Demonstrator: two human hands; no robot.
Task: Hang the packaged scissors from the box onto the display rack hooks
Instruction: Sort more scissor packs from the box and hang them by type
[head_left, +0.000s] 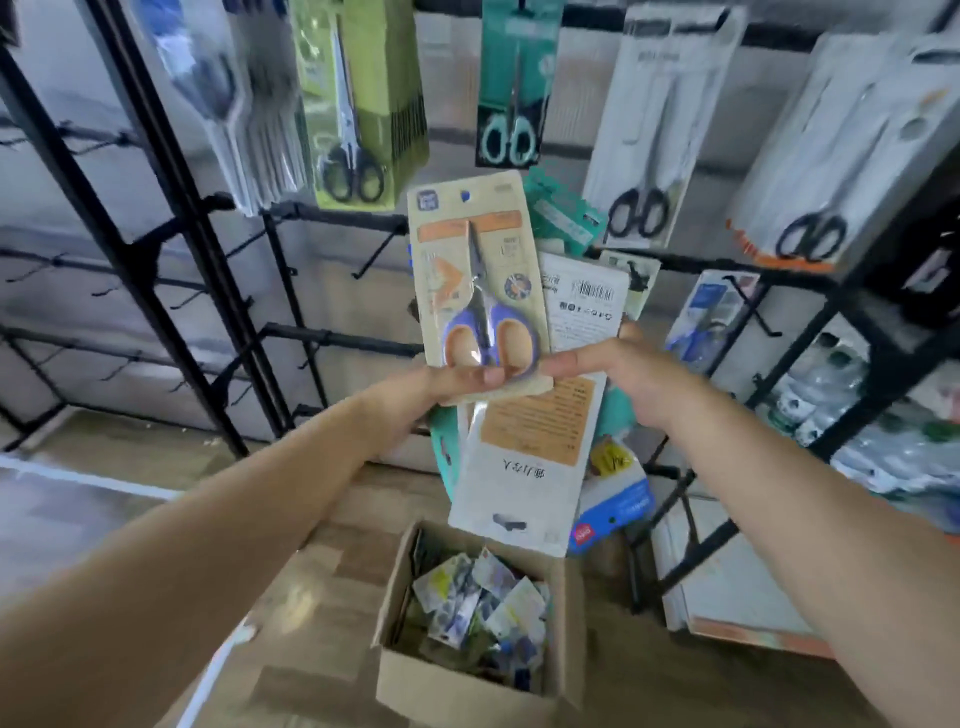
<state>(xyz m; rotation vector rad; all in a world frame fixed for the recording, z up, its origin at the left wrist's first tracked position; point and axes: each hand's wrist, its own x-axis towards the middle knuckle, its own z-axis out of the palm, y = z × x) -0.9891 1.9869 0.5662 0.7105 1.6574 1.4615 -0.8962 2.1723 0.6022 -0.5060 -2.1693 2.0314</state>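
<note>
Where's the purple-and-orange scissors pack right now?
Centre of the head view: the purple-and-orange scissors pack is upright in the left hand, just left of the packs fanned in the right hand, above the cardboard box.

Scissors package (478, 275): matt tan card backing under a glossy clear plastic blister; scissor blades bright metal, handles smooth purple and orange plastic. Display rack (332, 218): black-painted metal bars and hooks. Box (457, 691): plain brown corrugated cardboard, matt. Floor (322, 519): wood-look planks, slight sheen.
</note>
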